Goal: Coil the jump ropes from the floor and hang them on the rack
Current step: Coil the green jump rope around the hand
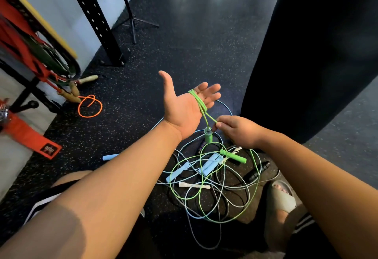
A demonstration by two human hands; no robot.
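Observation:
My left hand [184, 103] is held palm up with straight fingers, and the green jump rope [201, 105] is looped twice across its palm. My right hand [235, 129] pinches that green cord just right of the palm. One green handle [208, 135] hangs below the pinch; the other green handle [233, 155] lies on the floor. Beneath my hands a tangle of green, light blue and dark ropes [212, 185] covers the floor, with light blue handles [210, 164], a white handle [194, 185] and a black handle [256, 171]. The rack [30, 39] stands at the far left.
An orange rope [90, 106] with wooden handles [73, 92] lies by the rack's foot. A black perforated upright [96, 19] and a thin tripod stand [133, 21] are behind. A large black punching bag [306, 54] fills the right. My sandalled foot [282, 199] is beside the tangle.

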